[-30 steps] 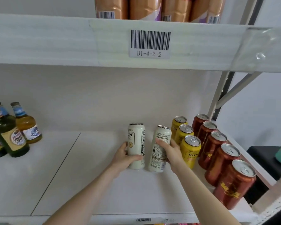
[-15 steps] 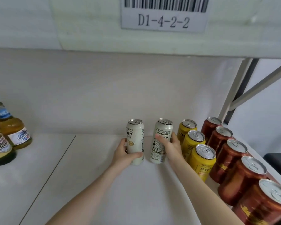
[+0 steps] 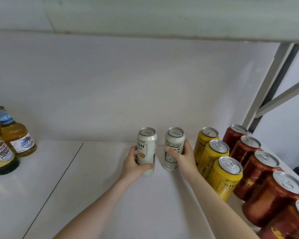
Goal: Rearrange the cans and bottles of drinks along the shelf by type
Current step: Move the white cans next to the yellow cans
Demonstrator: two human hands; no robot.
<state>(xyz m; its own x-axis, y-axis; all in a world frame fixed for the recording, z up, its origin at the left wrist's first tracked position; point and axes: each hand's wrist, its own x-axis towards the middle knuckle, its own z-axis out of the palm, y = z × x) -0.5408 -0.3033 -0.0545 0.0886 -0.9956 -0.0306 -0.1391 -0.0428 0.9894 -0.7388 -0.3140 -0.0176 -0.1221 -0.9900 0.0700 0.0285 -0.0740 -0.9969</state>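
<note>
Where two hands (image 3: 135, 164) (image 3: 186, 158) grip — two white cans (image 3: 146, 144) (image 3: 175, 138)

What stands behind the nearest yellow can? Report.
The middle yellow can and the rear yellow can, lined toward the back wall. Their lower bodies are covered by the can in front.

At centre frame, left hand (image 3: 134, 165) grips one white can (image 3: 146, 149), right hand (image 3: 185, 156) another (image 3: 173, 145), both upright on the shelf (image 3: 93, 195).

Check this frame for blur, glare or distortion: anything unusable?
Head view: soft, even light, faint shadows; left white can in the left hand and right white can in the right hand are sharp; the nearest red can at the bottom right is smeared and stretched; no harsh glare.
</note>
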